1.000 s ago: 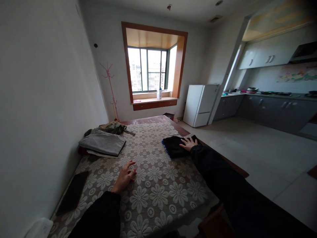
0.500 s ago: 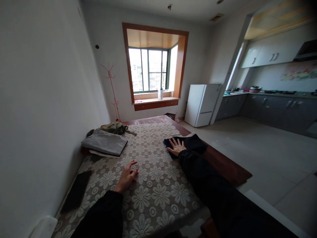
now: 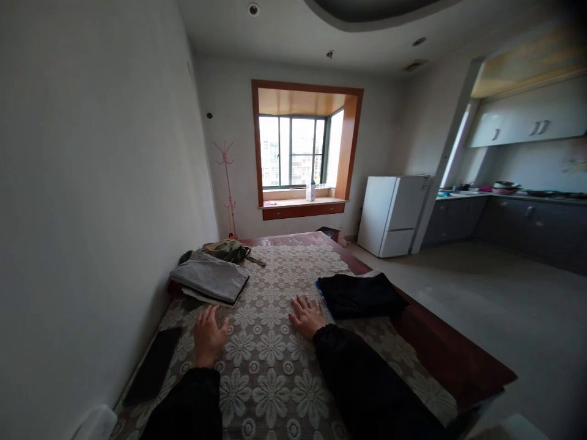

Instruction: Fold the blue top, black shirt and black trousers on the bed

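Observation:
My left hand (image 3: 211,336) is just short of the folded grey cloth (image 3: 213,276), with its fingers extended and nothing in them. My right hand (image 3: 307,316) lies spread over the lace tablecloth (image 3: 271,391), beside the near left edge of a folded black cloth (image 3: 362,294) that has a blue edge on its left. A pale layer shows under the grey cloth, and a greenish bag or garment with a strap (image 3: 228,250) lies behind it. Whether the left fingertips touch the tablecloth I cannot tell.
A dark flat rectangle (image 3: 153,365) lies at the table's left edge by the wall. The bare wooden table edge (image 3: 458,348) runs along the right. Beyond stand a pink coat rack (image 3: 228,189), a white fridge (image 3: 394,214) and a kitchen counter (image 3: 481,195).
My right hand has come off the black cloth and moved left onto the tablecloth. My left hand has shifted left towards the grey cloth. The camera view has tilted up.

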Motion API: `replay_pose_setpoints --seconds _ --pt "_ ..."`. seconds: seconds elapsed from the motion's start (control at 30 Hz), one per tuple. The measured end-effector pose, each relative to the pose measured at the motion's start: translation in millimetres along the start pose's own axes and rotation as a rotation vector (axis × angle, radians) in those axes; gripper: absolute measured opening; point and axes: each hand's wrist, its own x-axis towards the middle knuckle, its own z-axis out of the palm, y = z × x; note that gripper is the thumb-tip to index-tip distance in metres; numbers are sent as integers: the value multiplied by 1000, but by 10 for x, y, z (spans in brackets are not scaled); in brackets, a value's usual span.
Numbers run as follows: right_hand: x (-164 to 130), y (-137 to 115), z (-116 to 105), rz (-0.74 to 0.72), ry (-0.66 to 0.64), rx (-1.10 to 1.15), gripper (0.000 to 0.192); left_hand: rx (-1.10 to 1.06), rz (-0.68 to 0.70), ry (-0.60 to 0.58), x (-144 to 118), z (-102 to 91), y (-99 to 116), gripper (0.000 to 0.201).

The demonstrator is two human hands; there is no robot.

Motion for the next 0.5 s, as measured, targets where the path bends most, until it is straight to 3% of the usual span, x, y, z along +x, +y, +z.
replay_pose_setpoints --seconds 0.1,0.3,0.5 --pt "-7 -1 66 -10 3 32 67 86 -30 -59 -65 125 -48 51" --pt "27 96 52 -23 13 78 66 123 107 -173 -140 256 78 46" --pt "32 124 77 -35 33 122 64 207 91 -124 -23 229 172 65"
